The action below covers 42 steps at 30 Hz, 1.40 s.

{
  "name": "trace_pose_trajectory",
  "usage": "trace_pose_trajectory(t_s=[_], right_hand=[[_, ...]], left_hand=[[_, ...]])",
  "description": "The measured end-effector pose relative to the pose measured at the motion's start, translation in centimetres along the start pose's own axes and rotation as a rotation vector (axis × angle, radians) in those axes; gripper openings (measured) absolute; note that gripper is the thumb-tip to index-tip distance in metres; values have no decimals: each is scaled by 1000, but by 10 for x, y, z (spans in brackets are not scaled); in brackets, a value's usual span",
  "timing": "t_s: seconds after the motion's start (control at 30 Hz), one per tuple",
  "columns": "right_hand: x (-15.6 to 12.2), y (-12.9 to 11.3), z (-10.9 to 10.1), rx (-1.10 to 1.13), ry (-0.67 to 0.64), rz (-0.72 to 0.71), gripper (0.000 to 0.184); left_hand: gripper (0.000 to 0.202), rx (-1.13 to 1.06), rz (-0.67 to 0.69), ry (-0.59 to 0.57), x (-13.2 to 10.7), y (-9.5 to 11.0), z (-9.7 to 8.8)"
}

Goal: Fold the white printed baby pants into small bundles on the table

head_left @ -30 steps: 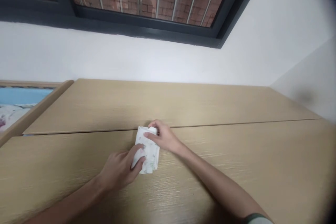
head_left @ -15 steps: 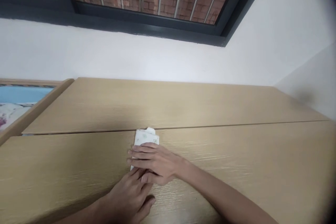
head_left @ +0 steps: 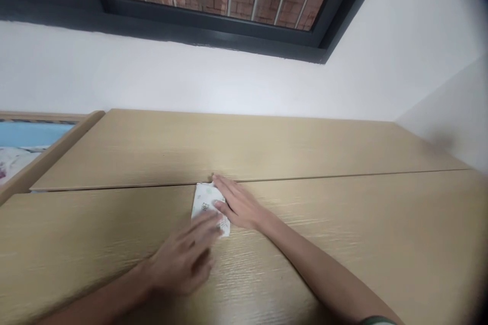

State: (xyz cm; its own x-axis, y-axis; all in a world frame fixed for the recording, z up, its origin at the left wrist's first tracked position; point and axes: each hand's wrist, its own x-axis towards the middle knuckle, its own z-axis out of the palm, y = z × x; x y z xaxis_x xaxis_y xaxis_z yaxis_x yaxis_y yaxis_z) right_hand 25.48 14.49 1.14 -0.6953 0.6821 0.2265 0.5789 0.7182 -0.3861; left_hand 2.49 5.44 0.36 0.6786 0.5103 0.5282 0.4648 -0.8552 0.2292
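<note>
A small folded white cloth (head_left: pixel 206 197) with a sparse printed pattern lies on the light wooden surface (head_left: pixel 305 244), its top edge close to the seam between two boards. My right hand (head_left: pixel 243 206) rests on the cloth's upper right edge, fingers stretched out and thumb apart, with the fingertips reaching the seam. Over the lower part of the cloth is my left hand (head_left: pixel 186 254), slightly smeared by motion. Its fingers are extended and apart, and I cannot tell whether they touch the fabric.
A second wooden board (head_left: pixel 247 147) runs behind the seam up to the white wall (head_left: pixel 190 76). Above is a dark-framed window (head_left: pixel 209 18) with bars and brick beyond. At the left, a wooden rail (head_left: pixel 57 152) borders patterned bedding (head_left: pixel 19 160).
My right hand has slid up to the cloth's upper right edge, uncovering more of it. My left hand has come away from beneath the right one, to the lower left. The cloth's top flap is now covered.
</note>
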Motion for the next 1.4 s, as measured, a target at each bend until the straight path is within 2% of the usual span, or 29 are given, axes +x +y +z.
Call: trace_pose_trajectory(t_s=[0.1,0.17,0.27,0.4,0.57,1.4], right_hand=[[-2,-5,3,-44,198,62,50],[-2,-8,3,-82,318,119,37],[-2,-9,5,-153,372,198,30],[1,-5,9,-227,277,183,35],[1,-3,11,-234,211,99,31],[0,-4,12,-288,218,81,32]], left_hand=[[23,46,-239,138,2,-24,-5],[8,51,-410,155,2,-35,-5],[24,45,-516,73,1,-39,-1],[26,83,-492,-24,1,-35,4],[25,107,-460,-34,1,-36,5],[24,117,-428,-49,0,-36,5]])
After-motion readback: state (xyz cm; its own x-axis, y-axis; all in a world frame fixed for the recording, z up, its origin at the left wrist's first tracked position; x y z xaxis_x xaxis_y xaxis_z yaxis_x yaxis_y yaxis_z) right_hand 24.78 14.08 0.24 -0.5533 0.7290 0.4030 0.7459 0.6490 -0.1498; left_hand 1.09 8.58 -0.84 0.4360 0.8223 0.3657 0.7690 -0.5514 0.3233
